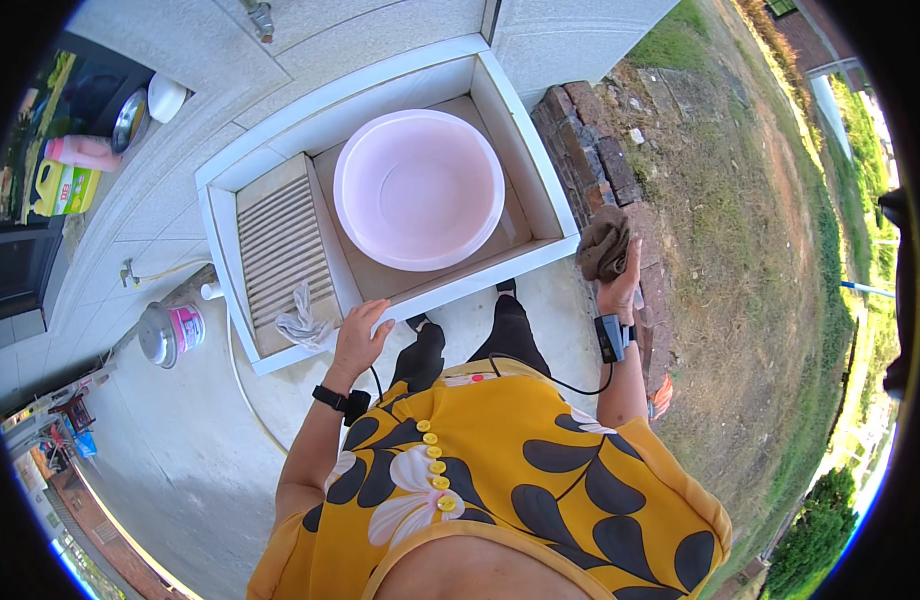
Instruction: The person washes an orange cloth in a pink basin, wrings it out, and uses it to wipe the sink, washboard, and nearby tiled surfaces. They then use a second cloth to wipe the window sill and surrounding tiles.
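Observation:
My right hand (623, 289) holds a bunched brown cloth (604, 244) out past the right end of the sink, beside the brick edging. My left hand (361, 339) is at the front rim of the tiled laundry sink (452, 279), with nothing in it; whether it rests on the rim is hard to tell. A crumpled pale grey cloth (304, 319) lies just left of that hand, at the lower end of the ribbed washboard (284, 232). In the sink's basin sits a large, pale pink plastic tub (430, 187), with no objects visible inside.
A low brick border (584, 142) runs along the right, with grass beyond. To the left stand a bucket (186, 328) with a metal bowl against it, a hose (239, 375) on the concrete, and a wall tap (128, 274). Bottles (66, 187) stand on the window ledge.

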{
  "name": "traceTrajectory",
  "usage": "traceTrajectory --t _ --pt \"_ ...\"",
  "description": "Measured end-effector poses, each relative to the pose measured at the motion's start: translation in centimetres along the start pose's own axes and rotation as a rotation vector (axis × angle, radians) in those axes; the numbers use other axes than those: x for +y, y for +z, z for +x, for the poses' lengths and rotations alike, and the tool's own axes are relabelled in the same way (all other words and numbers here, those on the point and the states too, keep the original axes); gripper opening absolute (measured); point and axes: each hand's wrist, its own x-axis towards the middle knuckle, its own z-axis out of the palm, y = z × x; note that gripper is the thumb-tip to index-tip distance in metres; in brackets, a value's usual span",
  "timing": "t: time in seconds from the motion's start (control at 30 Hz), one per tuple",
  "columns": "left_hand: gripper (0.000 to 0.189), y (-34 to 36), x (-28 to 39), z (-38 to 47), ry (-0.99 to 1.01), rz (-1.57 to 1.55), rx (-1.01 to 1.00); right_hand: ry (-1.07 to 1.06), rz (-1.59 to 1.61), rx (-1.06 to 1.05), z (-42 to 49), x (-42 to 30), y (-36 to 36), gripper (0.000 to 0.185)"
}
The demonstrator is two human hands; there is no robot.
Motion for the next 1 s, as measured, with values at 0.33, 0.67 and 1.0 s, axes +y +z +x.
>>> traceTrajectory --t 0.33,0.67,1.0 --pt "0.053 9.5 3.6 7.0 -0.441 0.314 0.246 0.616 -0.588 -0.559 12.7 6.6 -7.5 0.076" --pt "0.051 10.9 3.9 8.3 -0.576 0.368 0.322 0.261 -0.483 -0.869 30.5 11.3 8.9 0.064" --pt "0.046 11.1 3.0 7.8 -0.441 0.457 0.362 0.652 -0.579 -0.797 19.8 11.2 -4.8 0.068"
